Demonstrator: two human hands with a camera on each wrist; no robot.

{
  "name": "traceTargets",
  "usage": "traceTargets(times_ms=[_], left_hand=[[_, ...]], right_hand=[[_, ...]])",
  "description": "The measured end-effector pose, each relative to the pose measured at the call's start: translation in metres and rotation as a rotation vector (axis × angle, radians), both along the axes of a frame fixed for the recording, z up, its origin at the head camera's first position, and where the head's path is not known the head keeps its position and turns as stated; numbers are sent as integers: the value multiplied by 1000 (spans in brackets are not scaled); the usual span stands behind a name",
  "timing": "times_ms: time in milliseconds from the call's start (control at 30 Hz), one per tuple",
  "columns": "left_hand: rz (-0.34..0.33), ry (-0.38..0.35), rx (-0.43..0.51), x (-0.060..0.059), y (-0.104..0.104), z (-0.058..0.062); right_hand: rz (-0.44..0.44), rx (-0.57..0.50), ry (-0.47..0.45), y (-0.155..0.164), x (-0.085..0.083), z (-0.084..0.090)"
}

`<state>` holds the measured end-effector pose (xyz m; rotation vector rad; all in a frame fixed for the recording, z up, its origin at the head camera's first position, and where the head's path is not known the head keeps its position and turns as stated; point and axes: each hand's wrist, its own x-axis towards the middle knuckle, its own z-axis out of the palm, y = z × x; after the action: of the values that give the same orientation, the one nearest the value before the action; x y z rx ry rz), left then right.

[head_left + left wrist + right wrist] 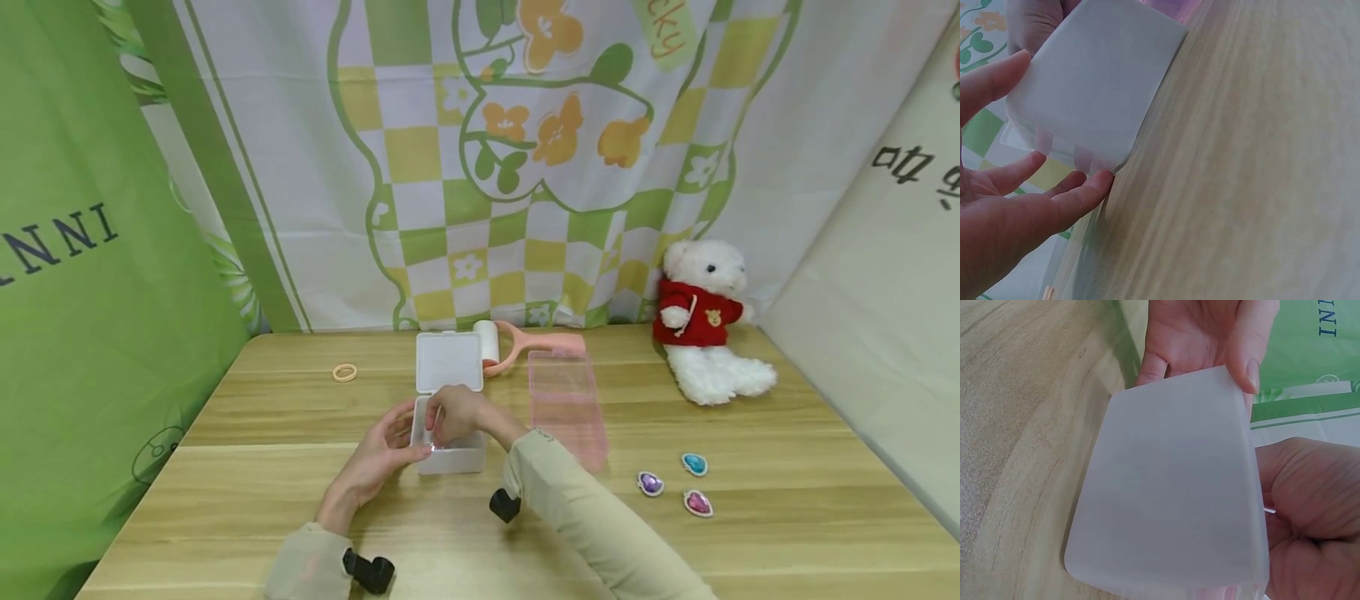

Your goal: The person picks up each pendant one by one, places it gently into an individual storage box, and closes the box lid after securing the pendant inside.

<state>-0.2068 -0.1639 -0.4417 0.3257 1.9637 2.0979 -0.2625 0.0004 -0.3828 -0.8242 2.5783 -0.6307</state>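
Observation:
A white translucent box (pixel 450 460) stands on the wooden table (pixel 300 500) with its hinged lid (pixel 448 361) swung back. My left hand (pixel 381 457) lies against the box's left end, fingers (pixel 1079 195) fairly straight along the wall and thumb (pixel 1249 353) on the upper corner. My right hand (pixel 456 413) reaches down into the open box with its fingers curled (pixel 1304 506). What those fingers pinch, if anything, is hidden. The wrist views show the box wall (pixel 1166 494) close up, and the left wrist view shows it (pixel 1094 81) too.
A pink translucent tray (pixel 566 404) lies right of the box, with a pink lint roller (pixel 525 344) behind it. Three gem-shaped pieces (pixel 694 464) sit at the right front. A white teddy bear (pixel 703 321) leans at the back right. A small ring (pixel 345 372) lies back left.

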Motion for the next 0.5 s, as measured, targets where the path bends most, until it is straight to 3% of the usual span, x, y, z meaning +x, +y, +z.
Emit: traceTargets(times_ms=[133, 367, 500], left_hand=[[-6, -2, 5, 1, 1, 1], [10, -3, 4, 2, 2, -1], [21, -2, 1, 3, 2, -1]], right_hand=[[14, -57, -21, 3, 1, 2], [0, -300, -129, 15, 6, 5], [19, -457, -89, 33, 10, 19]])
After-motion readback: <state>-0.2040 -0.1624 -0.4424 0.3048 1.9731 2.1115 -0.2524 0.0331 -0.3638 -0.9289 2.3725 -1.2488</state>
